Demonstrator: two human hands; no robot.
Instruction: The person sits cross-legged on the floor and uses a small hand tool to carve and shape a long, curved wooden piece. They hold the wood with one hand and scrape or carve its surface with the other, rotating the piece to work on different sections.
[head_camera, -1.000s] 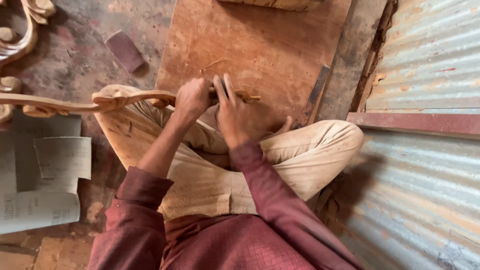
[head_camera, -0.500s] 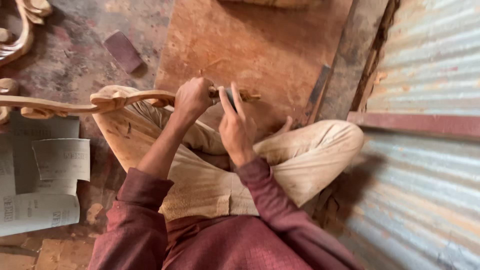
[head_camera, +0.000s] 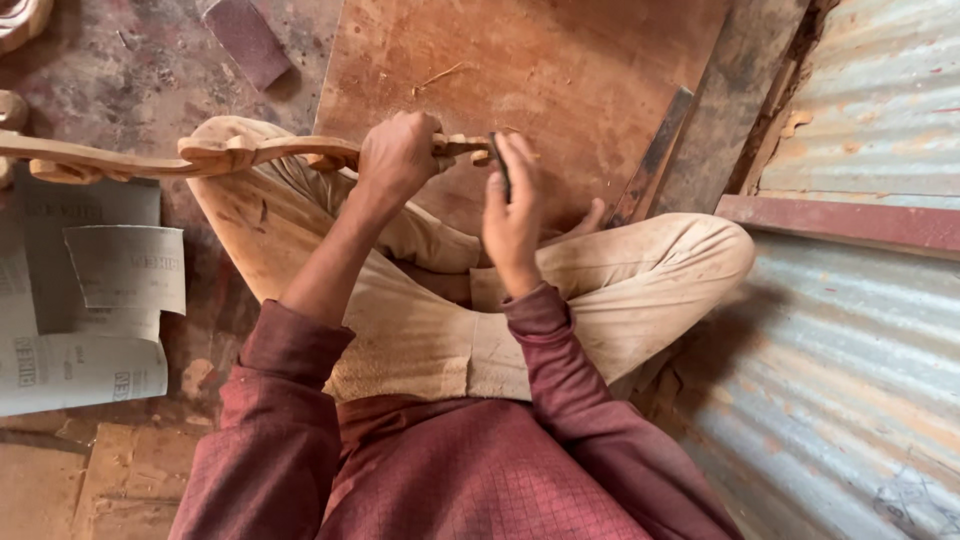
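Observation:
A long carved wooden piece (head_camera: 150, 160) with curls lies across my left knee and reaches past the left edge. My left hand (head_camera: 398, 155) grips it near its right end. My right hand (head_camera: 512, 205) pinches a small dark piece of sandpaper (head_camera: 499, 165) against the tip of the carved wood (head_camera: 462, 146). I sit cross-legged in dusty beige trousers (head_camera: 420, 300) and maroon sleeves.
A reddish wooden board (head_camera: 560, 70) lies on the floor ahead. Sheets of grey sandpaper (head_camera: 90, 290) lie at the left, and a dark sanding block (head_camera: 246, 40) is at the top. Corrugated metal sheeting (head_camera: 860, 330) closes off the right side.
My right hand has turned upright and slid along the tip of the carved wood with the sandpaper. My left hand keeps its grip on the wood.

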